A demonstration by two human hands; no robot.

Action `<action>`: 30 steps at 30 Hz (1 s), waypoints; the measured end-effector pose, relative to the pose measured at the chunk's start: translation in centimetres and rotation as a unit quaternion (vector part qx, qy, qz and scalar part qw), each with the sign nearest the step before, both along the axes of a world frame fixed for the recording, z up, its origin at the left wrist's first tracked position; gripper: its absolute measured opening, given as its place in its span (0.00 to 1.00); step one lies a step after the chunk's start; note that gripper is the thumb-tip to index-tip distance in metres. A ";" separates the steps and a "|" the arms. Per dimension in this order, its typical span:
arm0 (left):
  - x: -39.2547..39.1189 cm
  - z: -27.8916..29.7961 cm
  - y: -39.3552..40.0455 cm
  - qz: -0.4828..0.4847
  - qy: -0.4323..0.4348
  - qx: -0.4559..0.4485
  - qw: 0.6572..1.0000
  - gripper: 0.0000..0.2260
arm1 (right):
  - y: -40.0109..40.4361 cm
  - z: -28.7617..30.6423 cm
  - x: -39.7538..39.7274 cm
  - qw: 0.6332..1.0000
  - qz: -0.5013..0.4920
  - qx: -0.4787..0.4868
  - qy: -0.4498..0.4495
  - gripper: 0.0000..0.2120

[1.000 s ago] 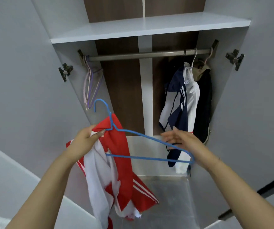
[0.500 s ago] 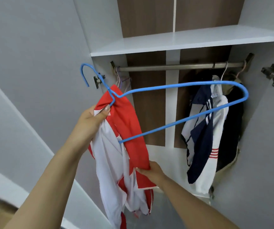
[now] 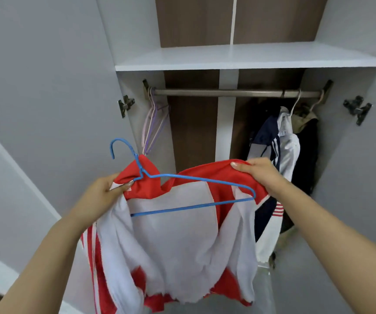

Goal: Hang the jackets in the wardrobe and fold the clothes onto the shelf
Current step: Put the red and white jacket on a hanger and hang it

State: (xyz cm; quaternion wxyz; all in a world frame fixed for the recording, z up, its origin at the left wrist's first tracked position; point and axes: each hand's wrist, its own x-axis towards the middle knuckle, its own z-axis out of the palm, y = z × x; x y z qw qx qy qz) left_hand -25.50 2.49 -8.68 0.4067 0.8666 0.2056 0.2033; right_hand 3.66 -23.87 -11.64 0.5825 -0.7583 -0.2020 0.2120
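Observation:
A red and white jacket point(image 3: 178, 241) is spread open in front of the wardrobe, its white lining facing me. My left hand point(image 3: 102, 193) pinches the jacket's collar together with the neck of a blue wire hanger point(image 3: 182, 177). The hanger's right arm lies inside the jacket's shoulder. My right hand point(image 3: 263, 175) grips the jacket's right shoulder edge. Above and behind runs the metal rail point(image 3: 227, 92), under a white shelf point(image 3: 239, 57).
Several empty pastel hangers point(image 3: 154, 125) hang at the rail's left end. A navy and white jacket point(image 3: 275, 155) and a dark jacket point(image 3: 307, 150) hang at the right end. Both wardrobe doors stand open, with hinges point(image 3: 125, 105) on each side.
My right hand rose from the jacket's lower hem to its right shoulder and spread the jacket wide. The hanger dropped from above the jacket into its shoulders.

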 end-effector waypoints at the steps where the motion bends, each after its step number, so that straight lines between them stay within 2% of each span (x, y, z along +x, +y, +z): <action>1: 0.3 -0.1 0.0 -0.008 0.012 0.027 1.000 0.11 | -0.5 1.1 0.5 1.000 -0.011 -0.011 -0.009 0.15; 5: 2.0 -0.4 0.4 0.007 0.050 0.145 0.988 0.05 | -2.5 3.5 1.3 0.997 -0.028 -0.052 -0.049 0.18; 8: 3.2 -0.2 0.4 0.013 0.071 0.223 0.972 0.07 | -3.8 4.2 0.8 0.995 -0.023 -0.065 -0.078 0.28; 10: 4.0 0.1 0.0 0.000 0.097 0.264 0.960 0.08 | -4.3 4.6 0.4 0.994 -0.030 -0.063 -0.089 0.29; 14: 5.8 -0.2 -1.6 -0.023 0.148 0.368 0.918 0.11 | -4.8 6.3 -0.2 0.993 -0.073 -0.048 -0.081 0.20; 17: 7.1 -0.6 -2.6 -0.020 0.127 0.370 0.920 0.11 | -4.2 7.5 -1.4 0.994 -0.088 -0.038 -0.053 0.15; 19: 7.8 -0.6 -3.2 -0.011 0.064 0.331 0.941 0.09 | -3.6 7.8 -2.7 0.999 -0.031 -0.017 0.010 0.11; 21: 8.4 -0.2 -3.8 -0.002 -0.013 0.293 0.956 0.06 | -3.2 7.7 -3.9 0.989 0.104 0.044 0.092 0.12; 22: 8.6 0.0 -4.0 0.004 -0.043 0.278 0.960 0.06 | -3.1 7.4 -4.0 0.981 0.157 0.062 0.099 0.14; 23: 8.8 0.2 -4.1 0.007 -0.067 0.267 0.961 0.06 | -3.2 7.0 -4.0 0.981 0.177 0.052 0.062 0.15; 25: 9.2 0.5 -3.9 0.016 -0.096 0.268 0.958 0.06 | -3.8 5.8 -3.6 0.980 0.099 -0.072 -0.156 0.19; 26: 9.3 0.7 -3.6 0.022 -0.104 0.272 0.956 0.06 | -4.1 5.0 -3.4 0.953 0.066 -0.135 -0.264 0.23; 27: 9.4 0.7 -3.4 0.028 -0.107 0.274 0.955 0.06 | -4.3 4.5 -3.6 0.926 0.058 -0.175 -0.330 0.24; 29: 9.7 0.8 -2.9 0.035 -0.106 0.273 0.956 0.06 | -4.3 3.5 -3.9 0.881 0.046 -0.213 -0.420 0.18; 30: 9.9 0.8 -2.8 0.034 -0.104 0.271 0.956 0.07 | -3.9 3.5 -4.2 0.843 0.036 -0.243 -0.478 0.14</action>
